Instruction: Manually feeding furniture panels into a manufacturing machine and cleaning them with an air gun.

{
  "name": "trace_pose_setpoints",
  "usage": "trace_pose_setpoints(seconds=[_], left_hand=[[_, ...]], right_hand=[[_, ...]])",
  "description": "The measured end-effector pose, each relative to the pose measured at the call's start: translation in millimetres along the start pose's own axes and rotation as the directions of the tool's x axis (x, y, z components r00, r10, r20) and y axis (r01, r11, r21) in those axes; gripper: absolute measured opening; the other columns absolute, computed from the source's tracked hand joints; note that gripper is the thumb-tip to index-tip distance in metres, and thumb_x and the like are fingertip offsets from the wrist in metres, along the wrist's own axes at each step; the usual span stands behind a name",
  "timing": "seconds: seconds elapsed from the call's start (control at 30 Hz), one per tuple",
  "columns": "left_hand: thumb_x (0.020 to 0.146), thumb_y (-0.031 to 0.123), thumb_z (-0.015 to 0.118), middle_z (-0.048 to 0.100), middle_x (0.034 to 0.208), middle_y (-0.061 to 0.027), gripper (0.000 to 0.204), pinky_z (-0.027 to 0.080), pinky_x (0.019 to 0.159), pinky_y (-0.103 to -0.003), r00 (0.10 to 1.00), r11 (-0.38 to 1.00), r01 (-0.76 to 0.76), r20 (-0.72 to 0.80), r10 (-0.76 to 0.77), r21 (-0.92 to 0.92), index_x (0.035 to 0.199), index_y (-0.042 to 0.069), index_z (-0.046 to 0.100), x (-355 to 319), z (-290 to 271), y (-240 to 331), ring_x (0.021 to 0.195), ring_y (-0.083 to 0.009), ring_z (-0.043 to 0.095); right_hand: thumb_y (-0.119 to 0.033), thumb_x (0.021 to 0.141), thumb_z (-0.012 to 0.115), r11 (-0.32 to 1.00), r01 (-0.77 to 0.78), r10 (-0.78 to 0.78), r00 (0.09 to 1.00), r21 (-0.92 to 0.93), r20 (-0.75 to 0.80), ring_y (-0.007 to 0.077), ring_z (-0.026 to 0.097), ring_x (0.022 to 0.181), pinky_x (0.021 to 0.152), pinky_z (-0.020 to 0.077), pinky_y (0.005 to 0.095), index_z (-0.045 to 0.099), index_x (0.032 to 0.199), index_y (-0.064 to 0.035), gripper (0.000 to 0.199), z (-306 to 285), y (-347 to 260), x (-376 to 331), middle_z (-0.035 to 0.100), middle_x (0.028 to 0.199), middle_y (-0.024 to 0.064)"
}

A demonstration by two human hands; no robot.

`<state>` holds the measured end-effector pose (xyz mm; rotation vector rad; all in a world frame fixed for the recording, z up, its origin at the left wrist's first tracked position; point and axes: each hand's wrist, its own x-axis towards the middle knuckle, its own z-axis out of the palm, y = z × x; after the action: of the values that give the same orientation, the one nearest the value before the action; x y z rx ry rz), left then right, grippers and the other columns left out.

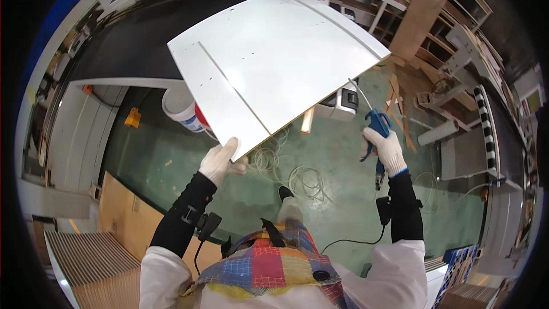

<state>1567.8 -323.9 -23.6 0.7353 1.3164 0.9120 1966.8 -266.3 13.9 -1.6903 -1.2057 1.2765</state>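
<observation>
A large white panel [257, 57] with two grooves and several small holes is tilted in front of me, its far part over the dark worktop. My left hand [219, 161], in a white glove, is closed on the panel's near corner, thumb on top and fingers underneath. In my gloved right hand [384, 150] is a blue air blow gun [377, 123], gripped by its handle. Its thin nozzle points up and left, with the tip close to the panel's right edge. A hose fitting hangs below that hand.
A white bucket [178, 107] stands under the panel on the left. Coiled clear hose [309, 183] lies on the green floor before my foot. A grey-and-black machine [346, 103] sits beyond the panel's edge. Stacked boards [91, 263] are at lower left, wood strips [397, 106] at right.
</observation>
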Motion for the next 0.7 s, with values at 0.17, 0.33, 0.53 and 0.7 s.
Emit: trace_pose_setpoints(seconds=[0.17, 0.33, 0.53, 0.7], left_hand=[[0.095, 0.04, 0.05, 0.062, 0.082, -0.0127, 0.048, 0.056, 0.061, -0.033, 0.999, 0.999, 0.026, 0.024, -0.025, -0.031, 0.106, -0.007, 0.054, 0.7, -3.0, 4.8, 0.063, -0.0192, 0.062], [0.097, 0.036, 0.049, 0.063, 0.077, -0.0096, 0.041, 0.055, 0.06, -0.032, 0.999, 1.0, 0.014, 0.031, -0.013, -0.023, 0.1, -0.004, 0.058, 3.1, 1.9, 7.2, 0.062, -0.0164, 0.06], [0.095, 0.039, 0.05, 0.066, 0.103, -0.0128, 0.053, 0.046, 0.087, -0.029, 0.992, 0.991, -0.126, -0.026, 0.125, -0.034, 0.121, -0.006, 0.055, 44.6, -27.6, -18.2, 0.095, -0.0198, 0.062], [0.093, 0.034, 0.054, 0.066, 0.11, -0.0137, 0.048, 0.047, 0.089, -0.032, 0.975, 0.903, -0.222, -0.094, 0.201, -0.368, 0.122, -0.005, 0.056, 108.3, -55.1, -5.6, 0.102, -0.0214, 0.062]], right_hand=[[-0.021, 0.076, 0.074, 0.939, 0.269, -0.304, 0.941, 0.215, 0.151, 0.0113, 0.06, 0.083, 0.076, 0.0475, 0.026, 0.064, 0.1, -0.0001, 0.033, 41.3, -35.7, -11.5, 0.065, 0.088, 0.003], [-0.023, 0.072, 0.08, 0.918, 0.382, -0.397, 0.887, 0.111, 0.235, 0.0134, 0.061, 0.088, 0.081, 0.0479, 0.0285, 0.064, 0.107, -0.0041, 0.043, 85.9, -28.1, 30.4, 0.067, 0.092, 0.0037], [-0.02, 0.075, 0.076, 0.866, 0.445, -0.315, 0.84, -0.227, 0.443, 0.019, 0.063, 0.091, 0.084, 0.0474, 0.0286, 0.06, 0.113, -0.0054, 0.043, 81.5, -24.7, 45.6, 0.063, 0.102, 0.0073], [-0.02, 0.09, 0.06, 0.881, -0.081, -0.008, 0.983, 0.467, 0.185, 0.0232, 0.061, 0.095, 0.081, 0.0515, 0.0352, 0.054, 0.116, -0.005, 0.031, 41.9, -15.1, 109.7, 0.061, 0.105, 0.008]])
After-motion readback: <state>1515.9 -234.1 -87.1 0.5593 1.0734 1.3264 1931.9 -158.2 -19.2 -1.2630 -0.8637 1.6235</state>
